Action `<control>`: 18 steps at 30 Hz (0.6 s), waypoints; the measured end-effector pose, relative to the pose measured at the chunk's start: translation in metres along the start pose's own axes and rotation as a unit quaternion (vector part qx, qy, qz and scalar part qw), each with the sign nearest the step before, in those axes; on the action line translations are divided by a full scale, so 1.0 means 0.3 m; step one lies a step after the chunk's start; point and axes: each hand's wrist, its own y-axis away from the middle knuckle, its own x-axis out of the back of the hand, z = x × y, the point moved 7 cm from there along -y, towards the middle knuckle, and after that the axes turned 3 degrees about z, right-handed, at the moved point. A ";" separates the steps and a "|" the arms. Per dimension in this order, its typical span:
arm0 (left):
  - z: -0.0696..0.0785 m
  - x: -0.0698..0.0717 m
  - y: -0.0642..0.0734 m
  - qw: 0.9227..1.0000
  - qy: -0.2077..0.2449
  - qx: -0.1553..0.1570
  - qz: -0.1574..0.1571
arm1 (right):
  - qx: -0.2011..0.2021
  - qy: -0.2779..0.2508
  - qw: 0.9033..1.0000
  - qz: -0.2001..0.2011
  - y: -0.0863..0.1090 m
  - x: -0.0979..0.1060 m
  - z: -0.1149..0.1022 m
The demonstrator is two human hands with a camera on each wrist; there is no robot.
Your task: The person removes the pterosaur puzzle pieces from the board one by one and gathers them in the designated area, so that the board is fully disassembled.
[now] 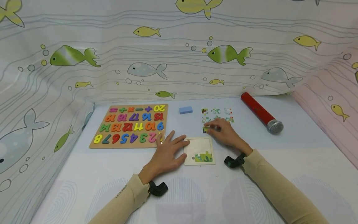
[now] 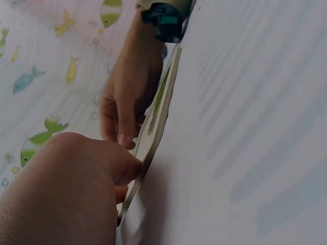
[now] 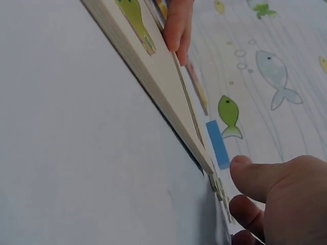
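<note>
A shallow wooden puzzle tray lies on the table, with joined green jigsaw pieces in its lower right corner. My left hand rests at the tray's left edge, fingers spread and thumb touching the rim. Beyond the tray, loose jigsaw pieces lie in rows. Over the nearest row is my right hand, its fingertips beside a green piece. The right wrist view shows a gap between that hand's thumb and forefinger. Part of the nearest row is hidden under the right hand.
A number puzzle board with colourful numerals lies on the left, close to the left fingers. Behind the tray sits a blue block. A red microphone lies at the back right. A fish-patterned sheet rises behind the table.
</note>
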 end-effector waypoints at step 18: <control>-0.002 -0.001 -0.003 1.000 -0.006 -0.005 0.001 | 0.091 -0.033 0.965 -0.243 0.053 -0.050 -0.207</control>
